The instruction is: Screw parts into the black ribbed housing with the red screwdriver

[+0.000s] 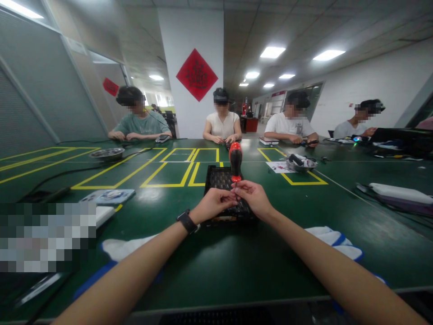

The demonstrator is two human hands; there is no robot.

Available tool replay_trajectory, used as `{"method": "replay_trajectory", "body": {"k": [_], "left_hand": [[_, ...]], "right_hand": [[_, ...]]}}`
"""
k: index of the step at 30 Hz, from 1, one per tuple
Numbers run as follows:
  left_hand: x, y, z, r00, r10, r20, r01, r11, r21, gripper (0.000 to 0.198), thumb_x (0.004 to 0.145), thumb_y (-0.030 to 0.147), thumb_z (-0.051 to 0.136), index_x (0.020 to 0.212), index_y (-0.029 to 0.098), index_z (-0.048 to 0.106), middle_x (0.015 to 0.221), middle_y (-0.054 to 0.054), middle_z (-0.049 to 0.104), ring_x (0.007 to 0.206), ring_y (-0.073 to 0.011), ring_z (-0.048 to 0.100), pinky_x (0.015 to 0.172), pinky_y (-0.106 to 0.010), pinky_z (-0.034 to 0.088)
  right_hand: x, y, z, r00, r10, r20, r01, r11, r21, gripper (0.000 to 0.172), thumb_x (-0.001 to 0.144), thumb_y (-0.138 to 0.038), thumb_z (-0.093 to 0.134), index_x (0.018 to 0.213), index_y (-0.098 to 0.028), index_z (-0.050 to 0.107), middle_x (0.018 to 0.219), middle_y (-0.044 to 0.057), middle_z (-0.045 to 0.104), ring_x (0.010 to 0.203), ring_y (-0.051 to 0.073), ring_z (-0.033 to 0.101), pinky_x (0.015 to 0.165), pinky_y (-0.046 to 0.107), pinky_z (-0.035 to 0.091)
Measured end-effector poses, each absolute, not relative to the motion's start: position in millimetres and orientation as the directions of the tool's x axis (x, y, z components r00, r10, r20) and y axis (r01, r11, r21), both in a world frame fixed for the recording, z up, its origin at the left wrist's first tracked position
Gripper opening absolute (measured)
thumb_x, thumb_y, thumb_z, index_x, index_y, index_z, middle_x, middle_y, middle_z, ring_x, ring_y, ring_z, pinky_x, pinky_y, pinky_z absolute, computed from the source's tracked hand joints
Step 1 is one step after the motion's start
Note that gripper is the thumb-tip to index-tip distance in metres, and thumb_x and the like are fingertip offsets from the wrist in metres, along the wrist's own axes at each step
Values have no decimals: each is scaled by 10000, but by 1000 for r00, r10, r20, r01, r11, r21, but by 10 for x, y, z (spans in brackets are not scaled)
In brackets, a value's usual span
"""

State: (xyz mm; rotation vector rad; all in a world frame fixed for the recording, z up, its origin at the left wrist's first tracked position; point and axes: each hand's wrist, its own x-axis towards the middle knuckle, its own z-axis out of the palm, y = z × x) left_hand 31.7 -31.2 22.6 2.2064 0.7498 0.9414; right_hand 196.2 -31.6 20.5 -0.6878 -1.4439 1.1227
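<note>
A screwdriver (pixel 236 158) with a red and black handle stands upright, handle up, in front of me. My right hand (pixel 252 195) is closed, with thumb and fingers pinching it just under the handle. Close against those fingers, my left hand (pixel 216 202) is closed in a pinch near the shaft; whatever lies between its fingertips is too small to make out. Both hands are above a black box (pixel 211 175) with a patterned, open-looking inside, partly covered by my fingers. The screwdriver's tip is hidden.
White and blue gloves (pixel 334 239) lie under my forearms. Metal bowls (pixel 107 154) stand at the far left and far right, the right one holding dark parts. A flat booklet (pixel 108 196) lies at left, a white and purple case (pixel 402 194) at right. Several people sit opposite.
</note>
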Motion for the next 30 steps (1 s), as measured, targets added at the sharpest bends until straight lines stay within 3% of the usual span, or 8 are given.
{"method": "replay_trajectory", "body": {"k": [8, 14, 18, 25, 30], "left_hand": [[321, -307, 209, 578, 721, 383, 254, -605, 755, 264, 730, 355, 629, 773, 98, 674, 747, -42, 681, 667, -124, 590, 611, -206, 441], [293, -282, 197, 621, 681, 389, 244, -640, 729, 262, 788, 325, 562, 804, 91, 679, 736, -32, 668, 661, -125, 577, 611, -209, 435], [287, -260, 187, 614, 697, 370, 226, -605, 764, 261, 801, 304, 543, 834, 85, 681, 785, -49, 681, 704, -140, 591, 644, -225, 455], [301, -259, 169, 609, 720, 333, 171, -529, 831, 271, 755, 336, 605, 843, 88, 674, 786, -60, 685, 694, -135, 607, 641, -226, 470], [306, -253, 148, 589, 733, 340, 172, -524, 834, 271, 737, 347, 625, 821, 92, 664, 780, -68, 682, 686, -134, 606, 626, -224, 467]], "right_hand": [[1972, -315, 193, -259, 868, 423, -210, 377, -902, 260, 645, -284, 711, 816, -165, 555, 653, -35, 558, 540, 67, 527, 521, 206, 454], [2000, -307, 183, -302, 855, 422, -148, 395, -907, 288, 809, -378, 522, 958, -156, 630, 777, 19, 609, 548, 57, 508, 530, 207, 431], [2008, -285, 169, -341, 847, 407, -216, 351, -911, 312, 783, -345, 569, 1041, -176, 618, 880, 35, 631, 587, 60, 514, 563, 214, 452], [1994, -264, 145, -264, 887, 378, -239, 319, -917, 254, 681, -292, 683, 893, -157, 649, 790, 34, 658, 644, 97, 579, 576, 222, 461], [1982, -282, 161, -246, 881, 404, -258, 343, -903, 213, 648, -253, 714, 809, -159, 611, 699, -13, 603, 577, 70, 537, 539, 199, 446]]}}
